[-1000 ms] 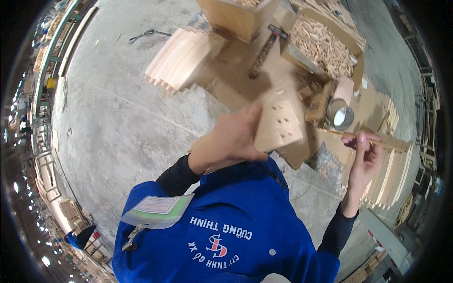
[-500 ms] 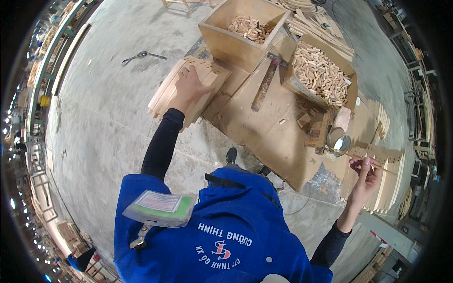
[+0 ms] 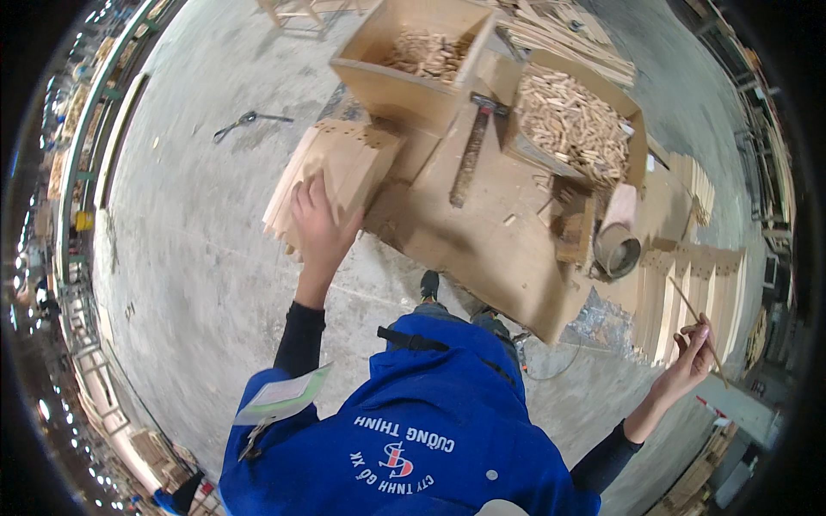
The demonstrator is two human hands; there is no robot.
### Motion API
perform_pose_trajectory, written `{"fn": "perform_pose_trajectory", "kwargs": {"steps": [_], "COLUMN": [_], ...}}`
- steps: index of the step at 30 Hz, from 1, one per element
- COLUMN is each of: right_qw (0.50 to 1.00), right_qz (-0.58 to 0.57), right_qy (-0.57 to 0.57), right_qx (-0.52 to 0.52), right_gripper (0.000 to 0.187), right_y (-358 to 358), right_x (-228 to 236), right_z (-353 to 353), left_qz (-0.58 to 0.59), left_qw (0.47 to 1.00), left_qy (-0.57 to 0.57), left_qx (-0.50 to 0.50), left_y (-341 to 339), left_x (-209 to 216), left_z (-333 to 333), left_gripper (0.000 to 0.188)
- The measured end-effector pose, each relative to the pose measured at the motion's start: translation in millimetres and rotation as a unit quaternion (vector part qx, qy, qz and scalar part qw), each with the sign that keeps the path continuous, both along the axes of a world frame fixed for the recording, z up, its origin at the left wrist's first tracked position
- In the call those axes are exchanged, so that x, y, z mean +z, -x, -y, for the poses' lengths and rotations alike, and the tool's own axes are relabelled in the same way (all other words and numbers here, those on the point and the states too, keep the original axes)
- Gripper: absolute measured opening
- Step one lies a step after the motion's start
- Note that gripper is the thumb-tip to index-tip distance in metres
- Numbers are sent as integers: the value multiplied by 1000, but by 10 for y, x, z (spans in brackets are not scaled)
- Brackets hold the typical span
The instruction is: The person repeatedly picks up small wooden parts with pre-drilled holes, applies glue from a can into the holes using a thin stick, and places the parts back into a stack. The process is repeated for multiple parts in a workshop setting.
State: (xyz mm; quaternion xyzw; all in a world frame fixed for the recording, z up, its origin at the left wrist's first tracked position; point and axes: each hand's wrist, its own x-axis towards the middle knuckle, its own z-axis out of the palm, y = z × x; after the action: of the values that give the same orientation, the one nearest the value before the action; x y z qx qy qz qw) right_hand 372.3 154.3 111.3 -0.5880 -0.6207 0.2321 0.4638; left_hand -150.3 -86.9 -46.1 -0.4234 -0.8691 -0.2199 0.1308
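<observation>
From where I stand, the fingers of the right hand (image 3: 691, 354) pinch a thin stick (image 3: 685, 300); a slack pinch could drop it. The left hand (image 3: 322, 228) has its fingers spread, clenching nothing visible, over the stack of boards (image 3: 348, 155) at the cardboard's (image 3: 434, 225) left edge; uneven pressure could slide the upper boards. Farther out, a wide right-arm sweep could tip the cup (image 3: 617, 250).

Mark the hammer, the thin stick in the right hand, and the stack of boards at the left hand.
Hammer (image 3: 471, 163): head view, on its handle.
Thin stick (image 3: 684, 298): head view, on the length above the grip.
Stack of boards (image 3: 342, 159): head view, on the upper face.
</observation>
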Motion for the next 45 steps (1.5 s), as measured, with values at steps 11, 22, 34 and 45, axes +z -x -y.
{"fn": "perform_pose_trajectory", "kwargs": {"steps": [11,22,34,45], "right_qw": [972,955,945,930], "right_qz": [36,78,-233,-234], "right_qy": [-213,-87,59,182], "right_qx": [-89,-272,-221,-217], "right_gripper": [38,52,75,62], "right_y": [-1228,-2988,-2729,-2408], "right_x": [376,-817,-2543,-2445], "right_z": [-446,-451,-190,-230], "left_qz": [282,402,567,709], "left_qw": [889,732,736,630], "left_qy": [-46,15,144,173], "left_qx": [-357,-550,-341,-264], "left_y": [-2300,-4301,-5296,-5370], "left_x": [189,695,-863,-921], "left_z": [-783,-2313,-4619,-4779], "left_gripper": [14,17,72,115]}}
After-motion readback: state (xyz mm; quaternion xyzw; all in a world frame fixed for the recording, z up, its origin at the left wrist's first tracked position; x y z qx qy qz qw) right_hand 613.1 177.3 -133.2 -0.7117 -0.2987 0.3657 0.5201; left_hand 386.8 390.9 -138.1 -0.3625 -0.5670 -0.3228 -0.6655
